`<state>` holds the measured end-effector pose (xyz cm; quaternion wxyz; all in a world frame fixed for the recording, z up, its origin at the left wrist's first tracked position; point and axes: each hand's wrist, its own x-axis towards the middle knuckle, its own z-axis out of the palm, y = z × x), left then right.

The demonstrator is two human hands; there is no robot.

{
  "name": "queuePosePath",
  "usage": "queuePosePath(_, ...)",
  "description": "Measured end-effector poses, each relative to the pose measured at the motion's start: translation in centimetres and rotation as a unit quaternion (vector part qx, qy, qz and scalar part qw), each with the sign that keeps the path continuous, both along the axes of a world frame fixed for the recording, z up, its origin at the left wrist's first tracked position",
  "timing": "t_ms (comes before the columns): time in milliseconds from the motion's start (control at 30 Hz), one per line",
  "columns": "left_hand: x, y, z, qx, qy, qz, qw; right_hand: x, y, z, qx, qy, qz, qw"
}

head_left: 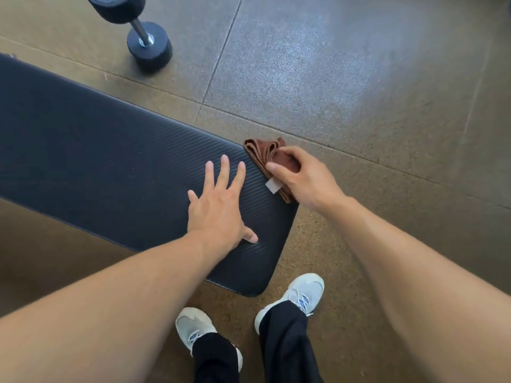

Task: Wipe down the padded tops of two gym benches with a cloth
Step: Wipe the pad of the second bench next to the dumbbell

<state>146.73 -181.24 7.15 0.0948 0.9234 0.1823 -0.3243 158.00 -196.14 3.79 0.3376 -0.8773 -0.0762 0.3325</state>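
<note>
On bench end: right hand point(300, 179) gripping brown cloth point(272, 154) at the pad's far corner.
Left hand point(221, 208) is lying flat, fingers spread, on black ribbed bench pad point(96, 150); folded cloth is overhanging the edge; dumbbell point(138, 29) is sitting on floor beyond.

Bench pad point(110, 150): dark padded cover, matt, fine parallel ribbing, slight sheen near its end. Cloth point(269, 156): rust-brown soft fabric, folded, with white sewn tag point(273, 186). Floor point(359, 92): speckled rubber-like tiles, rough grain, seams visible. Dumbbell point(138, 26): matt black heads, shiny metal handle.
</note>
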Motion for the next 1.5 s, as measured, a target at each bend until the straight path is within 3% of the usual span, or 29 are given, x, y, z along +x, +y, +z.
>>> queuePosePath(133,0.0,-0.3,0.1,0.008,-0.010,0.011,1.000,-0.3,0.5,0.0,-0.008,-0.030,-0.011,0.999)
queuePosePath(267,0.0,-0.3,-0.2,0.004,-0.019,0.018,1.000,2.2,3.6,0.0,-0.054,-0.043,0.085,0.994)
queuePosePath(467,-0.1,-0.3,-0.8,0.014,-0.017,0.010,1.000,5.2,13.5,-1.1,0.080,0.065,0.162,0.981)
queuePosePath(600,0.1,-0.1,-1.2,0.006,-0.008,0.017,1.000,5.1,16.6,-1.3,0.080,0.080,0.188,0.976)
queuePosePath(933,-0.1,-0.4,-0.9,0.020,0.002,0.012,1.000,5.6,3.7,-2.1,0.095,0.106,0.132,0.981)
queuePosePath(1167,0.0,-0.4,-0.9,0.020,-0.001,0.013,1.000,6.1,12.4,-2.6,0.108,0.085,0.175,0.975)
queuePosePath(1300,0.1,-0.3,-0.9,0.030,-0.001,0.004,1.000,5.9,11.0,-2.3,0.126,0.077,0.178,0.973)
queuePosePath(1400,0.2,-0.5,-0.7,0.037,0.010,-0.002,0.999,4.9,5.6,-1.6,0.055,-0.010,0.201,0.978)
queuePosePath(1500,0.5,-0.6,-0.5,0.047,0.020,-0.007,0.999,1.0,0.6,-0.8,-0.041,-0.070,0.130,0.988)
